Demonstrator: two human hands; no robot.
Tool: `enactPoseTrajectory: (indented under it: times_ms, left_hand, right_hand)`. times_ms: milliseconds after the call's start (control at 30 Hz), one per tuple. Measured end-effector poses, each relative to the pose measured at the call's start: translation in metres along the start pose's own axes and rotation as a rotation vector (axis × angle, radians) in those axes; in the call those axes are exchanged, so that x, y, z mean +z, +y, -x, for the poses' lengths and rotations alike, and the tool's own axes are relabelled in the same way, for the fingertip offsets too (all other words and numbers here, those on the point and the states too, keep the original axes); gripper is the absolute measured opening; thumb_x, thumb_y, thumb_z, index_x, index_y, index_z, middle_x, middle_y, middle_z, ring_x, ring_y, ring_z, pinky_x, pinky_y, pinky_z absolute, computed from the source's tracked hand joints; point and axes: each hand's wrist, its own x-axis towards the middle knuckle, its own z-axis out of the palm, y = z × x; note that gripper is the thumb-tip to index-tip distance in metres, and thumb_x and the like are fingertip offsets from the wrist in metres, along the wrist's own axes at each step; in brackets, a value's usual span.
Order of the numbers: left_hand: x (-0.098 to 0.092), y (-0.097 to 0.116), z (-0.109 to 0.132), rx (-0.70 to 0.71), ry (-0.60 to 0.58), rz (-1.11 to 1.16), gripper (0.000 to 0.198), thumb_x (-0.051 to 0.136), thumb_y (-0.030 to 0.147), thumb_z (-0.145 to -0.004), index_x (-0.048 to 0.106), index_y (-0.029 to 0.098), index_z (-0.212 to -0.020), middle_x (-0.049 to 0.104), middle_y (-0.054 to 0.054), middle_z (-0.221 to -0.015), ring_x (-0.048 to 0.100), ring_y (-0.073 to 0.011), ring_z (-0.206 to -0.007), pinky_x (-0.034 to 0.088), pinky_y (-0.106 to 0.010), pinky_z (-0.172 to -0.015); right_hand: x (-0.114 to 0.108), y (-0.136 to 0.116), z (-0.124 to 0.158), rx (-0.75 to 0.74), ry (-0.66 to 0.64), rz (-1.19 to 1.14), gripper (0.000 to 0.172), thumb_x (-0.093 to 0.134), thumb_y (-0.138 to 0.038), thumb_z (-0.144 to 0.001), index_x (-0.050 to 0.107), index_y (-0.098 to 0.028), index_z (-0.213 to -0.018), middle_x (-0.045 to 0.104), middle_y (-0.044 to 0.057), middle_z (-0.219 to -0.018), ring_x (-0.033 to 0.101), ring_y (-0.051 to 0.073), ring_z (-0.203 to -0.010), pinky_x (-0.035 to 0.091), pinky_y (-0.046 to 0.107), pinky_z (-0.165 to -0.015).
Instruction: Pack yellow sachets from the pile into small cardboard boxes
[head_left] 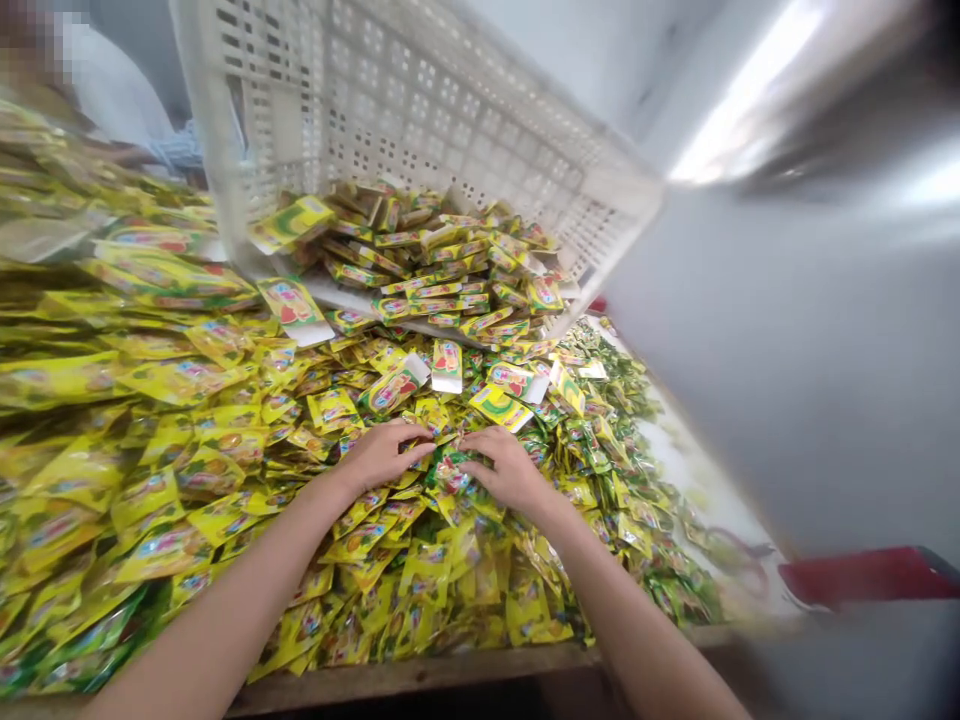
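My left hand reaches into a heap of small yellow and green packets. Its fingers are curled and the tips of thumb and forefinger come close together; what lies between them I cannot make out. Facing it, my right hand has its thumb and fingers on a shiny green and red packet between the two hands. Just beyond the fingertips lie several small printed cartons, among them an upright-looking carton with a white flap and a yellow carton.
A white perforated plastic crate lies tipped behind the heap, with many small cartons spilling out. At the right are a red-handled tool and the white tabletop. A wooden edge runs along the front. Another person is at far left.
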Motion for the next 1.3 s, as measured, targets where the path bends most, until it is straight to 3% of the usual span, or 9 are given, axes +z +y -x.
enactPoseTrajectory:
  times_ms: [167,300,433,567,767,900,967,1067,1300]
  left_hand:
    - [-0.021,-0.003,-0.033,0.060,-0.020,-0.011,0.043,0.049,0.054,-0.088,0.070,0.028,-0.115,0.074,-0.004,-0.109,0.064,-0.0238,-0.101,0.045,-0.033,-0.092]
    - [-0.037,0.008,-0.044,0.063,-0.032,-0.081,0.036,0.058,0.050,-0.084,0.073,0.026,-0.106,0.073,-0.007,-0.102,0.059,-0.0278,-0.106,0.039,-0.041,-0.097]
    - [-0.034,0.045,-0.021,0.110,-0.144,-0.043,0.025,0.060,0.044,-0.084,0.074,0.023,-0.087,0.072,-0.005,-0.090,0.063,-0.0222,-0.090,0.044,-0.032,-0.085]
    - [-0.013,0.069,0.021,0.096,-0.282,0.173,0.020,0.064,0.035,-0.082,0.075,0.026,-0.097,0.074,-0.004,-0.095,0.065,-0.0213,-0.091,0.046,-0.030,-0.085]
    - [0.001,0.052,0.046,-0.445,0.094,0.439,0.030,0.065,0.044,-0.080,0.074,0.019,-0.094,0.077,-0.005,-0.091,0.069,-0.0237,-0.085,0.053,-0.031,-0.077]
    - [-0.007,0.056,0.037,-0.455,0.184,0.448,0.033,0.065,0.047,-0.080,0.070,0.018,-0.095,0.075,-0.004,-0.089,0.067,-0.0212,-0.081,0.054,-0.028,-0.075]
    - [-0.011,0.068,0.032,-0.447,0.253,0.497,0.029,0.067,0.046,-0.078,0.068,0.020,-0.093,0.072,-0.002,-0.085,0.065,-0.0189,-0.078,0.054,-0.026,-0.073]
    - [-0.009,0.089,0.032,-0.477,0.282,0.663,0.028,0.071,0.045,-0.075,0.066,0.023,-0.092,0.066,0.001,-0.083,0.062,-0.0170,-0.073,0.057,-0.025,-0.065]
    - [0.027,0.121,0.057,-0.660,0.203,0.930,0.037,0.074,0.045,-0.072,0.067,0.022,-0.100,0.068,0.000,-0.093,0.067,-0.0198,-0.079,0.060,-0.032,-0.073]
  right_hand:
    - [-0.029,0.016,0.046,0.169,0.312,-0.435,0.018,0.060,-0.022,-0.091,0.071,-0.024,-0.105,0.072,0.005,-0.103,0.064,0.020,-0.099,0.048,0.032,-0.088]
    - [-0.022,0.023,0.073,0.322,0.329,-0.547,0.018,0.059,-0.014,-0.087,0.074,-0.023,-0.090,0.074,0.004,-0.085,0.068,0.020,-0.081,0.052,0.030,-0.075]
    - [0.001,0.012,0.061,0.334,0.308,-0.517,0.022,0.061,-0.018,-0.087,0.070,-0.024,-0.106,0.069,0.006,-0.098,0.065,0.019,-0.085,0.050,0.029,-0.075]
    - [0.016,0.006,0.044,0.291,0.117,-0.380,0.050,0.073,-0.023,-0.079,0.056,-0.028,-0.126,0.062,0.007,-0.112,0.062,0.023,-0.092,0.049,0.033,-0.078]
    - [0.017,0.024,0.064,0.325,0.290,-0.572,0.023,0.079,-0.032,-0.074,0.059,-0.020,-0.078,0.061,0.004,-0.096,0.060,0.019,-0.083,0.048,0.028,-0.071]
    - [0.005,0.024,0.082,0.525,0.428,-0.853,0.025,0.071,-0.041,-0.081,0.057,-0.020,-0.076,0.061,-0.001,-0.072,0.061,0.017,-0.065,0.048,0.026,-0.057]
    - [-0.001,0.019,0.084,0.647,0.416,-1.128,0.025,0.065,-0.044,-0.084,0.057,-0.021,-0.090,0.057,-0.004,-0.060,0.057,0.014,-0.048,0.044,0.024,-0.044]
    - [-0.004,0.012,0.083,0.644,0.357,-1.470,0.033,0.069,-0.040,-0.081,0.058,-0.018,-0.103,0.061,-0.003,-0.063,0.060,0.014,-0.050,0.046,0.023,-0.045]
    - [0.004,-0.002,0.092,0.603,0.394,-1.504,0.019,0.069,-0.035,-0.079,0.059,-0.019,-0.081,0.061,-0.001,-0.073,0.058,0.013,-0.063,0.049,0.022,-0.053]
